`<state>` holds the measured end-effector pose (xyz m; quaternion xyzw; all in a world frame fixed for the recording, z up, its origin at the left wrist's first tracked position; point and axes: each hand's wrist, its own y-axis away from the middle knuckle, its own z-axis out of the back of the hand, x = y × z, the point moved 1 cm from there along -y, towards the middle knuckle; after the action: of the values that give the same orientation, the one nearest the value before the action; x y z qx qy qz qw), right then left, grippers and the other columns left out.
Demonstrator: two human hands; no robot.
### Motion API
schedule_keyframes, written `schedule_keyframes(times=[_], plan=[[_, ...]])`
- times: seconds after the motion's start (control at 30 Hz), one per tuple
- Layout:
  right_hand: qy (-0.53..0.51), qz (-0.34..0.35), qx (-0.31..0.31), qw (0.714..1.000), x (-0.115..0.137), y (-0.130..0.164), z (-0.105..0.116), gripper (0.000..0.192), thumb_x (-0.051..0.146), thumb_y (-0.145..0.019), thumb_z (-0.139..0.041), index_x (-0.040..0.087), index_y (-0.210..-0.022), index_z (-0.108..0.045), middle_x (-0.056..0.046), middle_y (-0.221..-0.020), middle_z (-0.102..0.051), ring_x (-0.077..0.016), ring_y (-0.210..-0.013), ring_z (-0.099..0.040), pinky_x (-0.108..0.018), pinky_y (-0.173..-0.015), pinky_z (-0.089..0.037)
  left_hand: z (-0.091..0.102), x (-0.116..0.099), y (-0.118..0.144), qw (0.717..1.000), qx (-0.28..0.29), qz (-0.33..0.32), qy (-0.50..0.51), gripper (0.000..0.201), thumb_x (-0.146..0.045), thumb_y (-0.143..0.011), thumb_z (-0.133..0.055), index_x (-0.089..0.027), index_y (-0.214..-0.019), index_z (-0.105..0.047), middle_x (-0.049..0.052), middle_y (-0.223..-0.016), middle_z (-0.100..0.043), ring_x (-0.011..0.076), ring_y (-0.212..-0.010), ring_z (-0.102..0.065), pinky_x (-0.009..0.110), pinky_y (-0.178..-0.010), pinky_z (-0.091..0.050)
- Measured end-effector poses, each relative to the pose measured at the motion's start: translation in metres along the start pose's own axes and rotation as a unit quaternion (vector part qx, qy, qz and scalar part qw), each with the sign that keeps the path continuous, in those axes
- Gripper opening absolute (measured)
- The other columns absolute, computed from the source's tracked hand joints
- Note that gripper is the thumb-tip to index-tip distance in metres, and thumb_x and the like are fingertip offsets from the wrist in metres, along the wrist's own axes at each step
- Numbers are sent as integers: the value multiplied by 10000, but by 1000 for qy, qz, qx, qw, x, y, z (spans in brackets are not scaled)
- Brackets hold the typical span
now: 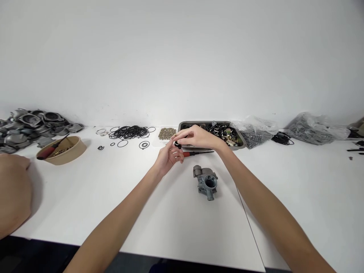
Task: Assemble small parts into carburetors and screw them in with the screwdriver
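Near the back edge of the smooth white desk (113, 189), the left hand (168, 159) and right hand (197, 137) together pinch 1 small, glossy black part (178, 145), by the front left corner of a round-cornered metal tray (243, 143). A matte gray cast-metal carburetor (205, 184) sits nearer the front edge.

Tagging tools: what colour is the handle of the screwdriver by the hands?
Red, as far as the screwdriver handle shows; best seen in the head view.

Slim bare forearms (125, 212), bare hands (199, 137); dark clothing (159, 267) at lap.
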<state>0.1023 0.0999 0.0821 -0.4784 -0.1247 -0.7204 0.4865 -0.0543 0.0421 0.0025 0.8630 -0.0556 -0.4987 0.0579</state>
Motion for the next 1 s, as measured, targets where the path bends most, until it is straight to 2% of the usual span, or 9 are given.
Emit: schedule_keyframes(times=[0.1, 0.2, 0.37, 0.47, 0.6, 0.7, 0.8, 0.9, 1.0], plan=[[16, -8, 16, 1000, 5, 2, 2, 237, 203, -822, -591, 225, -958, -784, -32, -1159, -707, -194, -1056, -648, -285, -900, -479, 0, -4, 3, 1000, -24, -5, 8, 302, -404, -775, -710, -135, -814, -580, 14, -614, -585, 104, -492, -534, 217, -429, -391], [25, -8, 22, 999, 14, 6, 8, 220, 209, -825, -594, 228, -929, -787, -30, -1169, -702, -191, -1032, -653, -282, -874, -481, -2, -7, 6, 999, -25, -23, 3, 254, -316, -758, -735, -114, -860, -620, 16, -652, -599, 69, -494, -502, 202, -447, -390], [35, -47, -48, 997, 12, 31, 17, 237, 310, -873, -566, 186, -869, -768, -50, -1033, -728, -181, -928, -658, -282, -793, -489, -3, -9, 8, 998, -33, -48, -28, 271, -321, -715, -761, -94, -748, -617, 25, -669, -593, 73, -493, -514, 220, -440, -385], [-1, -98, -70, 993, -8, 59, 4, 305, 354, -919, -502, 164, -972, -735, -68, -983, -724, -175, -841, -657, -308, -763, -504, -4, -6, 7, 993, -24, -78, -80, 307, -350, -705, -771, -91, -661, -612, 14, -613, -548, 81, -477, -510, 231, -435, -376], [-83, -176, -49, 980, -27, 95, -27, 371, 436, -933, -499, 192, -1145, -679, -94, -1122, -693, -206, -977, -648, -352, -825, -512, -8, 3, 8, 985, -1, -107, -133, 293, -344, -717, -760, -82, -651, -647, 36, -616, -564, 100, -499, -524, 259, -461, -413], [-158, -187, -36, 969, -29, 108, -43, 391, 463, -935, -496, 217, -1187, -665, -84, -1135, -692, -210, -1037, -637, -355, -875, -501, -12, 7, 10, 984, 8, -111, -137, 267, -336, -724, -754, -76, -732, -694, 51, -632, -591, 110, -522, -537, 262, -469, -420], [-174, -175, -40, 968, -31, 110, -49, 356, 445, -890, -574, 208, -1125, -697, -72, -1088, -702, -205, -1007, -640, -320, -854, -493, -13, 8, 11, 982, 6, -116, -148, 271, -338, -721, -754, -76, -783, -720, 61, -631, -612, 114, -523, -534, 263, -462, -420], [-208, -176, -85, 958, -38, 110, -52, 338, 434, -850, -616, 178, -1043, -722, -74, -1010, -707, -195, -914, -642, -293, -771, -491, -13, 9, 10, 977, -3, -122, -176, 276, -353, -730, -743, -83, -793, -735, 63, -610, -621, 116, -508, -524, 273, -463, -433], [-259, -193, -171, 931, -45, 113, -56, 326, 423, -806, -654, 160, -985, -726, -69, -931, -703, -177, -810, -630, -283, -708, -474, -13, 12, 9, 966, -11, -138, -216, 281, -366, -730, -740, -95, -807, -747, 51, -572, -617, 113, -478, -509, 282, -461, -441]])
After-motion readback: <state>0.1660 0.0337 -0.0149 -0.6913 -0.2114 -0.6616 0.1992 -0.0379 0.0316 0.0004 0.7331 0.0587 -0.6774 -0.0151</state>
